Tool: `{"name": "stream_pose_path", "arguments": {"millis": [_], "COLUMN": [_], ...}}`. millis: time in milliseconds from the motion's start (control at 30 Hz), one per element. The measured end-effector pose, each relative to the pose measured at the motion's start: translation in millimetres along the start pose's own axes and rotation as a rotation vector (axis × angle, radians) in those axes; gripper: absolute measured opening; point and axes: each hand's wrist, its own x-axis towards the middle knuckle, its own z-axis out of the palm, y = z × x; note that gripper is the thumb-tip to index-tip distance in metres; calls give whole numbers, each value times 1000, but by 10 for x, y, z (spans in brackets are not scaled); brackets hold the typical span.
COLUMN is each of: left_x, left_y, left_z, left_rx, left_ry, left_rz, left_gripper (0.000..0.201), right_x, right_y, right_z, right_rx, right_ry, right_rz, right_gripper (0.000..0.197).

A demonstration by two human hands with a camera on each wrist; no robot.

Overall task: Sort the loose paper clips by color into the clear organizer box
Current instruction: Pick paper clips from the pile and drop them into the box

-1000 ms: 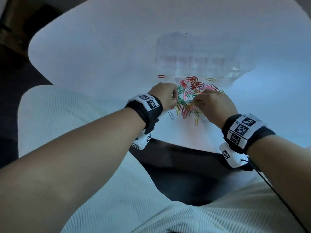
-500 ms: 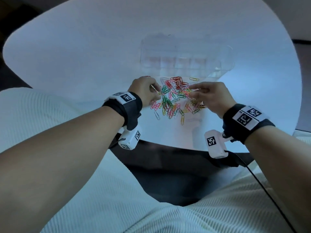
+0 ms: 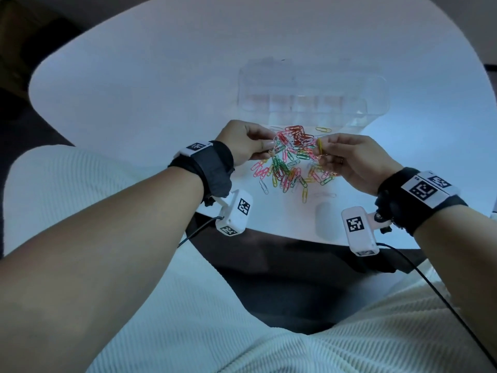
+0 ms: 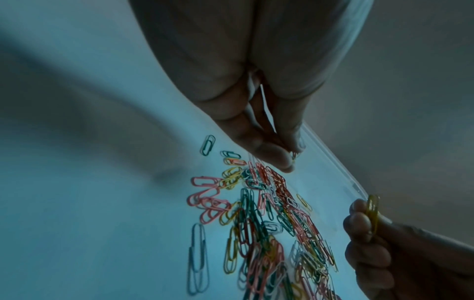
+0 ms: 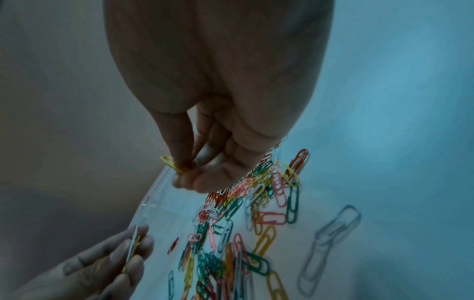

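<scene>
A pile of coloured paper clips (image 3: 291, 160) lies on the white table, just in front of the clear organizer box (image 3: 312, 95). My left hand (image 3: 270, 145) is raised over the pile's left side and pinches a few thin clips (image 5: 132, 249), white and yellow. Over the pile's right side, my right hand (image 3: 321, 149) pinches yellow clips (image 3: 320, 146) between thumb and fingers, also visible in the right wrist view as yellow clips (image 5: 172, 164) and in the left wrist view as yellow clips (image 4: 372, 211). The box compartments look empty.
The round white table (image 3: 134, 76) ends close to my lap, with a dark gap below its near edge. Stray clips lie apart: a yellow one (image 3: 322, 129) near the box, white ones (image 3: 264, 186) at the pile's near side. Camera cables hang from both wrists.
Both hands have risen off the pile with clips pinched in them; a second ago they were pressed down among the clips. The head view has shifted slightly.
</scene>
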Motion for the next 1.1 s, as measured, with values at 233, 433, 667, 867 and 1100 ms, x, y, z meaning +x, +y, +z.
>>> {"name": "stream_pose_path", "arguments": {"millis": [233, 433, 667, 867, 1100], "left_x": [-41, -86, -18, -5, 29], "left_y": [-1, -51, 29, -14, -116], "left_z": [-19, -72, -96, 16, 96], "left_rx": [115, 137, 150, 748, 1048], "left_ry": [13, 75, 98, 181, 142], "left_rz": [46, 57, 48, 23, 89], "left_gripper": [15, 8, 20, 26, 7], "right_x": [11, -35, -104, -187, -152], "right_y": [38, 29, 2, 21, 201], "right_z": [4, 65, 117, 219, 224], "right_rx": [41, 32, -350, -1345, -1473], "right_ry": [-25, -11, 57, -137, -93], "right_rz": [21, 109, 114, -131, -180], "right_gripper": [22, 22, 42, 13, 20]}}
